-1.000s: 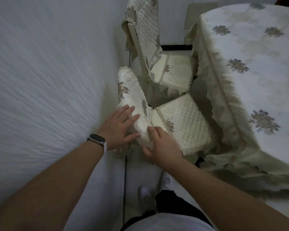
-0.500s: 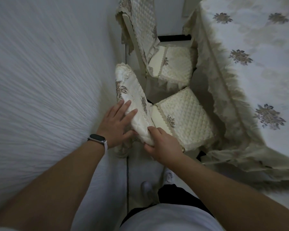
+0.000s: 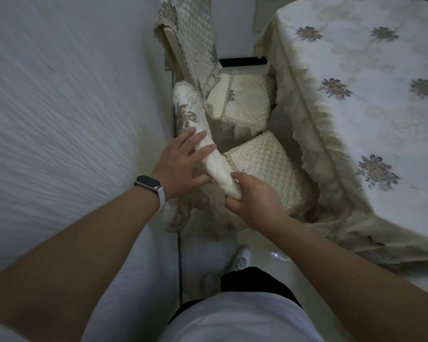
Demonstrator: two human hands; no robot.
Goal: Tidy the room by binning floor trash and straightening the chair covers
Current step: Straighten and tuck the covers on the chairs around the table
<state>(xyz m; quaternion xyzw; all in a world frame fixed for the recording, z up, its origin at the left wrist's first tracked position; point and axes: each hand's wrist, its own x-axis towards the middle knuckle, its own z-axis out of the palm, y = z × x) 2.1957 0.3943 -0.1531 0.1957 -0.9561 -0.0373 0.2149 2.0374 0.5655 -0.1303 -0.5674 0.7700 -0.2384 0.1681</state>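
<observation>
Right fingers (image 3: 234,200) curl under the near end of the chair-back cover (image 3: 209,154), thumb on top, pinching the cream quilted fabric tight. The right hand (image 3: 256,201) sits knuckles-up, wrist bent slightly, with the bare forearm running down and out to the lower right corner.

Across the cover, the left fingers (image 3: 192,141) lie spread and flat along its outer face, thumb tucked low against the underside near the right hand's grip; it presses rather than clutches, palm open on the cloth. The left hand (image 3: 179,166) angles up and to the right, a smartwatch (image 3: 150,185) on the wrist, its forearm stretching back to the lower left.

The cover itself caps the top rail of the near chair, a padded ridge with a floral patch running away from the hands, its frilled skirt hanging below them. Just right of it sits the near quilted seat cushion (image 3: 267,169), touching the cover's edge. Beyond stands the far chair (image 3: 195,38) with its own quilted cover and seat. A table under a flowered tablecloth (image 3: 356,95) fills the right, a textured wall (image 3: 59,107) the left. White shoes (image 3: 240,260) show on the pale floor below.
</observation>
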